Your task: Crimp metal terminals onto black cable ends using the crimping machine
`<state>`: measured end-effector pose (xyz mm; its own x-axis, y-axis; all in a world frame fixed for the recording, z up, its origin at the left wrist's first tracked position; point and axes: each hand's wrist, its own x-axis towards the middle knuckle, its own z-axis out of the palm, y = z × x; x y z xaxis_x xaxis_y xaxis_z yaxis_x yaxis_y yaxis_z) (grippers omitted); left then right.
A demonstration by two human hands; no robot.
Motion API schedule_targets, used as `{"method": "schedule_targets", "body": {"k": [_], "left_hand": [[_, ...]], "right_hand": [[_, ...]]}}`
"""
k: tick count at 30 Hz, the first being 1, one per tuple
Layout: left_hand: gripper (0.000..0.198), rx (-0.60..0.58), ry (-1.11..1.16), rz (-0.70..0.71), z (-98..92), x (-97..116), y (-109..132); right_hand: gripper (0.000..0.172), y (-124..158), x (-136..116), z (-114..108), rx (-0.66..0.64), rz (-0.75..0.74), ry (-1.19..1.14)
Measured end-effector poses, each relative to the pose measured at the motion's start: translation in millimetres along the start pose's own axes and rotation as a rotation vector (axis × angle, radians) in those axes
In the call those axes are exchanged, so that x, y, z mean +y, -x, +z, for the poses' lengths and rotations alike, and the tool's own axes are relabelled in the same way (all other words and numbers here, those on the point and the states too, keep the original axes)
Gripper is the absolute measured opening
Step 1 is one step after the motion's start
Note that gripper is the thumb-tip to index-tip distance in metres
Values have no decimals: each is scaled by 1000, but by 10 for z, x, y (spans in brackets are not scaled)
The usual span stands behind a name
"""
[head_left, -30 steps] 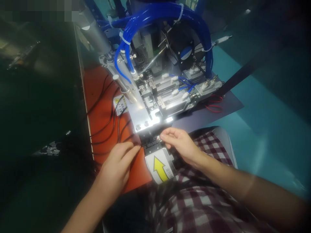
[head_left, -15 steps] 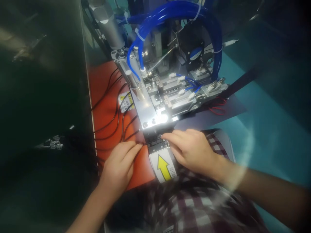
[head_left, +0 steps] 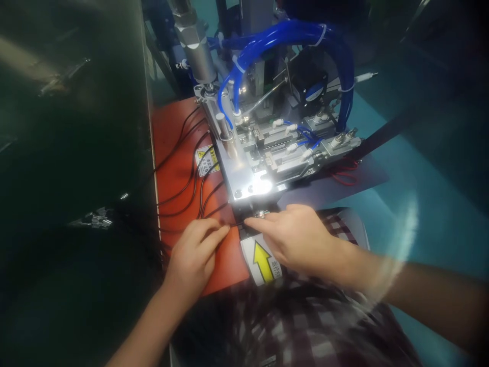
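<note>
A silver and black machine (head_left: pixel 244 168) stands on an orange base plate (head_left: pixel 171 132). My left hand (head_left: pixel 196 255) is closed, its fingertips pinched at a thin black cable (head_left: pixel 237 224) just left of the machine's black front block (head_left: pixel 246 232). Over that block reaches my right hand (head_left: pixel 298 237), with the index finger stretched out and its tip on the block near the cable's end. The other right fingers are curled and partly hidden. A small shiny metal part (head_left: pixel 262 214) shows just beyond the right index finger. Below lies a white label (head_left: pixel 250 262) with a yellow arrow.
Several black cables (head_left: pixel 187 193) cross the orange plate to a bunch of metal terminals (head_left: pixel 100 218) on the dark green surface at left. Thick blue air tubes (head_left: pixel 282 38) arch over the machine. A warning sticker (head_left: pixel 207 160) is on the plate.
The view has shifted, so the machine appears farther right. My right index finger has moved left across the front block, towards the left fingertips. My left hand stays pinched beside the block.
</note>
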<state>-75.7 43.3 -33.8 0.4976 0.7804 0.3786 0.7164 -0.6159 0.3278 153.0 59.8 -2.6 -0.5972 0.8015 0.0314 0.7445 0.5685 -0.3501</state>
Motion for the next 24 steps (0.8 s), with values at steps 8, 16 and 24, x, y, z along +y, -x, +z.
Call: {"method": "schedule_targets", "body": {"k": [8,16,24], "left_hand": [[30,-8,28,4,-5,-6,-5],[33,-32,16,29,-7,-30,5],[33,-49,-11,24,2,-43,15]], "right_hand": [[26,48,169,26,131,247,-480],[22,39,293,401,148,741,-1492],[11,-65,204,374,215,757,-1406]]}}
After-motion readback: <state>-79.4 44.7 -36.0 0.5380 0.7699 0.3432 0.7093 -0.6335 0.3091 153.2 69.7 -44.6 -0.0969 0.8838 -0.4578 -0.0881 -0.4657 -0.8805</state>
